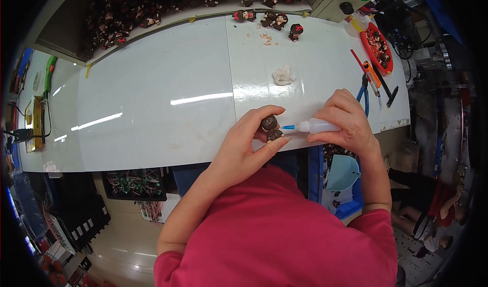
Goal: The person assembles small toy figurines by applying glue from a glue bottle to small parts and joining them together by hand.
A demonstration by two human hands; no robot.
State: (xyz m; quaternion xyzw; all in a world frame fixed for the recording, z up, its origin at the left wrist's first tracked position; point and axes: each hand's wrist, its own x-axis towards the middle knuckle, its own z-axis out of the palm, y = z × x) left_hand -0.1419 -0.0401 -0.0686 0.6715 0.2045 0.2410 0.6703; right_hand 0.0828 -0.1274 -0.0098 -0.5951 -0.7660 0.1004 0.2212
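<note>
My left hand (249, 142) grips a small dark brown figurine (270, 127) between thumb and fingers, over the near edge of the white table (152, 129). In my right hand (348, 122) is a white squeeze bottle (317, 126) with a blue needle tip. The bottle lies nearly level, its tip pointing left and close to the figurine; whether they touch I cannot tell. Much of the figurine is hidden behind my fingers. Beyond my hands a crumpled white cloth or tissue (283, 75) rests on the table.
Several finished-looking figurines (274, 19) stand at the far edge beside small beige bits (268, 39), before a shelf piled with more. At right lie a red basket (376, 48) of small parts, blue-handled pliers (363, 91) and an orange cutter (371, 74). Below hangs a light blue dustpan (343, 172).
</note>
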